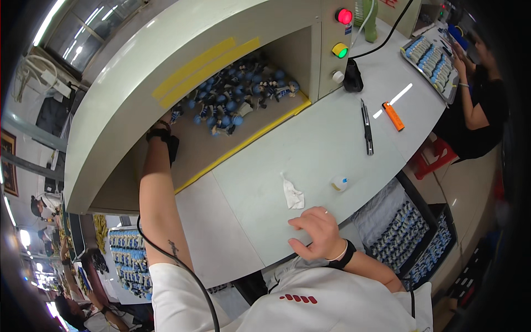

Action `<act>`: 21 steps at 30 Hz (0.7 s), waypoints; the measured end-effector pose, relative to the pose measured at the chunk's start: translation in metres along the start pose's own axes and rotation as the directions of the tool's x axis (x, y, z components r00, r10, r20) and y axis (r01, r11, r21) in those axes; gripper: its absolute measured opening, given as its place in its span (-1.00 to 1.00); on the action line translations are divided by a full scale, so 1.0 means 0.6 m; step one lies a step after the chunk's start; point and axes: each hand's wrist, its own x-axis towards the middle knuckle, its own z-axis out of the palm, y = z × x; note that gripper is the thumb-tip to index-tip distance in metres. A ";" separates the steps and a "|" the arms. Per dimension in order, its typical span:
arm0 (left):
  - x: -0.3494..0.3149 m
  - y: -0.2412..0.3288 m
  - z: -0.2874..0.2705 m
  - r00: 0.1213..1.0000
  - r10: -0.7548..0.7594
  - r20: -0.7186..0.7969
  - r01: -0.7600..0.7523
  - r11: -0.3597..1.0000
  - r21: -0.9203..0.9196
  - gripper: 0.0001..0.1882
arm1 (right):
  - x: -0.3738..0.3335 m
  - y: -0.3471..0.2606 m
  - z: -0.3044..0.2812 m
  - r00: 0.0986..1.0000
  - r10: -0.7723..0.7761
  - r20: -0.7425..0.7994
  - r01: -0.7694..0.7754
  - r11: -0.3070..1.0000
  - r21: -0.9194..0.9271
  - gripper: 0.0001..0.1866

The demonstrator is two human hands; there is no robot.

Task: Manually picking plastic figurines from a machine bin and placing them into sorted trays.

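My left hand (162, 125) reaches into the opening of a large cream-coloured cabinet (124, 72). Its fingers are mostly hidden behind the cabinet's front edge, so what they hold, if anything, does not show. Just beside it lies a small blue-and-white figurine (176, 114), at the left end of a loose heap of similar blue-headed figurines (221, 105) on the cabinet floor. Over the near edge of the table hovers my right hand (316, 235), thumb and fingers curved apart with nothing between them. Closest to it are a crumpled white tissue (293, 195) and a small clear bottle with a blue tip (339, 183).
On the pale table (249, 160) lie a black craft knife (366, 127) and an orange lighter (393, 117). Yellow tape (243, 148) edges the cabinet opening. Trays of figurines (401, 229) stand low at right. A co-worker (481, 105) sits by another filled tray (431, 63).
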 end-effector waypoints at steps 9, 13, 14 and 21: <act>-0.007 -0.074 0.016 0.996 -0.054 0.066 0.067 0.974 -0.215 -0.60 | -0.007 0.001 0.008 0.999 0.038 0.019 -0.036 0.997 -0.072 -0.75; 0.007 -0.101 0.010 0.992 -0.091 0.083 0.112 0.947 -0.301 -0.60 | -0.003 -0.001 0.008 0.999 0.027 0.032 -0.024 0.997 -0.078 -0.76; -0.001 -0.114 0.005 0.991 -0.099 0.090 0.123 0.938 -0.323 -0.60 | -0.002 -0.001 0.008 1.000 0.016 0.022 -0.014 0.997 -0.082 -0.78; -0.026 -0.072 -0.015 0.966 -0.171 0.193 0.248 0.824 -0.510 -0.58 | 0.000 0.004 0.010 1.000 0.006 -0.004 -0.006 0.994 -0.107 -0.84</act>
